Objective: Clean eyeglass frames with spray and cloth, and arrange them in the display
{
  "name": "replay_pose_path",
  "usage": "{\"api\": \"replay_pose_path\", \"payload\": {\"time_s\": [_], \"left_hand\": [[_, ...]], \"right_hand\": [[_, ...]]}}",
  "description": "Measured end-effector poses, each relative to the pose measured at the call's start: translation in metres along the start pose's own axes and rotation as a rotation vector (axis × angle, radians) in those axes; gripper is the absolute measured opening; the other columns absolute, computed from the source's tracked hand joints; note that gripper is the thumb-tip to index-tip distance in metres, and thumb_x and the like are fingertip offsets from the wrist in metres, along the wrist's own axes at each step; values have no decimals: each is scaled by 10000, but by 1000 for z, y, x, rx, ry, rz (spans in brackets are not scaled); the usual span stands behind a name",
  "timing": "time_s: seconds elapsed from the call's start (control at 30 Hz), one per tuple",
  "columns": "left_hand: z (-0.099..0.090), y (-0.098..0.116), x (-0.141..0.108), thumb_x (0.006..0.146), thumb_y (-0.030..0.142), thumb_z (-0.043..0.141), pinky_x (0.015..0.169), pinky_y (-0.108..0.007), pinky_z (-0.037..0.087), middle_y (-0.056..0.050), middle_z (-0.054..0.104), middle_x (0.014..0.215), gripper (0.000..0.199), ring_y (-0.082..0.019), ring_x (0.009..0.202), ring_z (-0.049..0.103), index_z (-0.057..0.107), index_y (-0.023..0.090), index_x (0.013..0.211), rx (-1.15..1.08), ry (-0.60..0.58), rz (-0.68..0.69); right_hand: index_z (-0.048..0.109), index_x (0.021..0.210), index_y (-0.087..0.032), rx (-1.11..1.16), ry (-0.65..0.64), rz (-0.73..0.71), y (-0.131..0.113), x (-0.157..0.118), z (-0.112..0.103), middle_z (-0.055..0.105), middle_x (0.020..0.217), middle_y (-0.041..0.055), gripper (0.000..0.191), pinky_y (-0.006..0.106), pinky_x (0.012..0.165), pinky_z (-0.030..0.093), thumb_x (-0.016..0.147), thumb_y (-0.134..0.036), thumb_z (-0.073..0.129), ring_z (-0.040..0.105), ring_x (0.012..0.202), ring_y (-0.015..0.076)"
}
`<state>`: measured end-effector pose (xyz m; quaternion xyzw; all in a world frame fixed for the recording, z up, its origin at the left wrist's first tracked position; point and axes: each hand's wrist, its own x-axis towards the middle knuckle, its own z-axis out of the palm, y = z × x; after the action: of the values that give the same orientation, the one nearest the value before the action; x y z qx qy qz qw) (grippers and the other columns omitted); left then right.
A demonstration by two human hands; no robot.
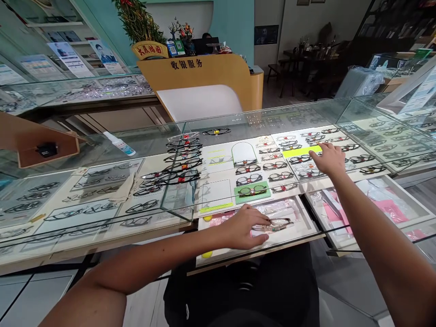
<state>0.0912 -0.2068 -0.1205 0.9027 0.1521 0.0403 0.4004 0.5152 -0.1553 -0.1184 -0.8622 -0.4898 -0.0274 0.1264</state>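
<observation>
Reaching over a glass display counter (269, 119), the person had both bare arms out. The left hand (242, 228) lay low at the near edge of the counter, on a pulled-out white tray (304, 222), its fingers stretched over a pair of pale-framed glasses (276, 224) wrapped in a plastic sleeve; whether it gripped them or only touched them could not be told. The right hand (329, 160) was farther in, toward the far right of the counter, flat and open with its fingers extended, the fingertips (322, 147) coming down among rows of eyeglass frames (291, 159) just beside a neon-yellow card (301, 151). A green card (252, 191) carrying one pair of frames sat between the two hands. Black frames with red tags (184, 160) formed a stack toward the counter's middle, and a white spray bottle (119, 143) lay on the glass near the far left edge. A second pulled-out tray (374, 204), holding pink papers and plastic bags, sat at the near right corner.
</observation>
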Motion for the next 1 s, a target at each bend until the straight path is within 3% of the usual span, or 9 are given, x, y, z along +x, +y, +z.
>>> {"api": "replay_pose_path", "payload": {"time_s": [0.1,0.23,0.33,0.47,0.73,1.0], "left_hand": [[-3,-39,20,1029,478,651,1190,-494,436,-100,781,1459,422,-326,1401,696,795,267,1366,130,71,-50],[-24,-99,55,1026,498,658,1252,-544,423,-83,733,1538,470,-355,1507,600,758,290,1436,459,263,-192],[-46,-140,83,1046,470,618,1320,-632,310,-129,651,1635,480,-410,1630,442,746,235,1444,540,383,-287],[-74,-186,113,1084,473,524,1350,-631,241,-154,602,1677,524,-413,1692,317,709,189,1484,587,470,-357],[-116,-252,164,1086,564,482,1333,-672,213,-183,607,1659,570,-457,1681,281,742,182,1420,631,441,-444],[-113,-283,191,1086,625,498,1335,-688,177,-161,676,1576,541,-457,1651,307,813,226,1269,629,362,-467]], "right_hand": [[539,1673,-133,1,2,5,1,0,1,510,1749,193,861,649,1238,387,1053,-694,335,440,1536,480],[540,1673,-136,7,1,6,1,1,1,515,1746,189,852,655,1239,396,1054,-688,346,437,1536,479],[539,1675,-123,4,1,6,0,0,0,515,1752,179,851,657,1249,392,1056,-676,349,433,1545,480],[543,1673,-106,-23,-7,13,-1,0,0,520,1751,176,870,648,1242,407,1055,-684,340,448,1545,481],[565,1645,-130,-34,23,-1,0,2,5,545,1730,185,832,644,1221,427,1066,-681,332,466,1544,466],[583,1627,-129,-17,35,-3,0,0,5,556,1723,181,821,647,1200,445,1064,-679,352,468,1532,465]]}}
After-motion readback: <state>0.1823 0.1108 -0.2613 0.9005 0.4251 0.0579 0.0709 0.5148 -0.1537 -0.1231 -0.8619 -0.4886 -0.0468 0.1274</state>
